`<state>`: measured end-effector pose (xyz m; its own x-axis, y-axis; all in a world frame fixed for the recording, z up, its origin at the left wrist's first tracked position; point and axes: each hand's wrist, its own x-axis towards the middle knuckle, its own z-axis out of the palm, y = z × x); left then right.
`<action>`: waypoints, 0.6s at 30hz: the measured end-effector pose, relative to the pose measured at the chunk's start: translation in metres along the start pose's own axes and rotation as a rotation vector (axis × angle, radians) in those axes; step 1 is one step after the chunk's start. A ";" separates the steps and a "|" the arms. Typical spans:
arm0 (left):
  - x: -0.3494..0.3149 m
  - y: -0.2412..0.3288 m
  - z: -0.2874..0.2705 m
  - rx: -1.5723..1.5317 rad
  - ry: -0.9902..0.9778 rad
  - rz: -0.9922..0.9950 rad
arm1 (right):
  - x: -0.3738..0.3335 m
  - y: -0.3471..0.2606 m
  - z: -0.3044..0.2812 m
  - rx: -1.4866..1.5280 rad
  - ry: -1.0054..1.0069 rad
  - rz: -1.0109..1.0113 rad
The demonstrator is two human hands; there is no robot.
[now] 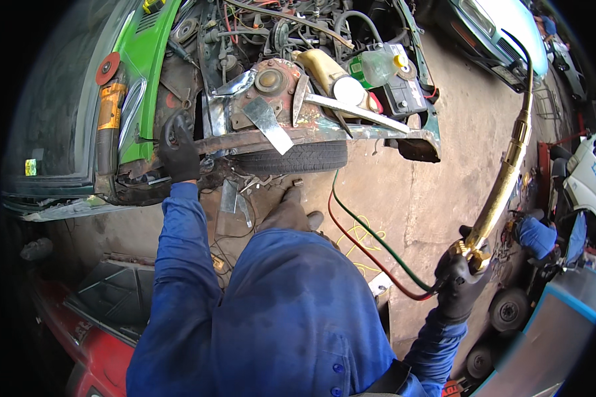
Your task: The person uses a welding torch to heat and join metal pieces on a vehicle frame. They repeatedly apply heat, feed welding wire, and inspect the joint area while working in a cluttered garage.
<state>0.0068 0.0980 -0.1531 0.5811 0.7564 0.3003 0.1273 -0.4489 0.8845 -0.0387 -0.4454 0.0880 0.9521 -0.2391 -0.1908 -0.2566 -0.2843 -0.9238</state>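
My right hand, in a black glove, is closed around the valve end of a brass gas torch. Its long tube rises up and away at the right, and its bent tip is clear of the car. A red hose and a green hose run from the torch down past the wheel. My left hand, also gloved in black, is at the rusty inner edge of the green car body. Its fingers are curled together at the bare metal; whatever they pinch is too small to make out.
A hammer, a sheet-metal piece, a plastic bottle and a battery lie over the engine bay. An angle grinder rests by the windscreen. A tire sits below. Another person crouches at right.
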 end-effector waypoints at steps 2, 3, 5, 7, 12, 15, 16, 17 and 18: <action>-0.004 0.002 0.002 0.023 0.018 0.029 | 0.029 0.004 -0.015 -0.081 0.034 -0.059; -0.005 0.004 0.003 0.052 0.036 0.072 | 0.045 0.005 -0.022 -0.106 0.037 -0.062; -0.008 0.009 0.001 0.078 0.054 0.104 | 0.072 0.008 -0.035 -0.001 0.040 -0.191; -0.012 0.014 -0.001 -0.004 0.003 0.021 | 0.098 0.013 -0.049 -0.139 0.047 -0.258; -0.008 0.025 -0.003 0.035 -0.006 0.075 | 0.181 0.042 -0.056 -0.327 0.066 -0.340; -0.006 0.031 -0.004 0.110 -0.005 0.083 | 0.233 0.066 -0.035 -0.246 0.028 -0.369; -0.006 0.035 -0.004 0.131 -0.010 0.098 | 0.248 0.074 -0.026 -0.259 -0.034 -0.396; -0.010 0.040 -0.006 0.162 -0.017 0.081 | 0.264 0.082 -0.019 -0.311 -0.026 -0.362; -0.013 0.046 -0.007 0.127 -0.009 0.070 | 0.277 0.090 -0.010 -0.288 -0.048 -0.358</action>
<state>-0.0002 0.0706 -0.1142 0.5989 0.7173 0.3561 0.1869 -0.5576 0.8088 0.2003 -0.5462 -0.0450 0.9940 -0.0380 0.1022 0.0604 -0.5890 -0.8059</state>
